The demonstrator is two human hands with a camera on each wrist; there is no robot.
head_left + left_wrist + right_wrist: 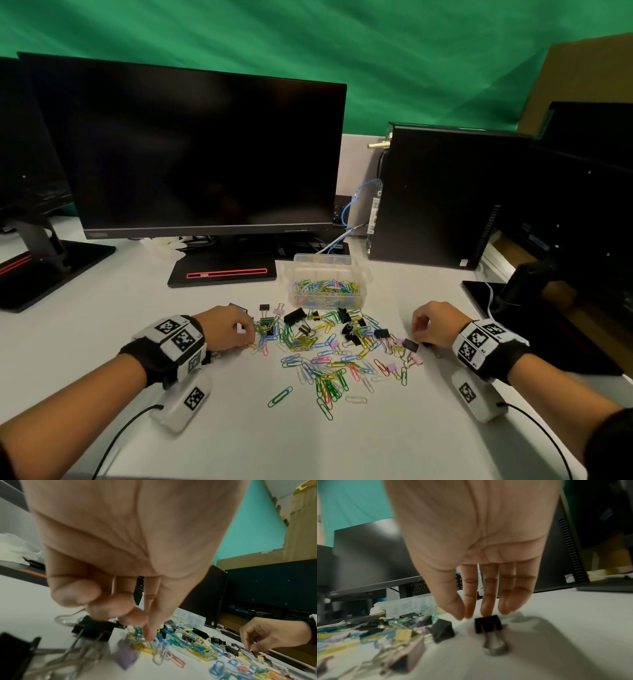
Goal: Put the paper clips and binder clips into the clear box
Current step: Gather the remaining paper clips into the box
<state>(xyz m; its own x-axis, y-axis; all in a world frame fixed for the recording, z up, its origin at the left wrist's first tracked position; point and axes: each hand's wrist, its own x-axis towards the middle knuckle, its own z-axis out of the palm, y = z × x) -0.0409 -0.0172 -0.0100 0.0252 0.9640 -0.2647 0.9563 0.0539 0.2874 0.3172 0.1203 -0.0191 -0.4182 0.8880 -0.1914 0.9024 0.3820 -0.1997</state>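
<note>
Black binder clip (488,624) under straight right-hand fingertips (488,609), ungripped | left hand (228,328) grip unclear | risk: clip skids off surface (394,442).

- The clear box (328,274) stands open-topped behind the clip pile (329,346); nothing covers its mouth.
- The monitor (191,147) and its base (222,274) wall off the box's left and rear; the computer tower (442,195) stands close at its right rear.
- Bare table (394,438) lies in front of the pile, between the 2 forearms.
- A second monitor base (51,270) bounds the far left.
</note>
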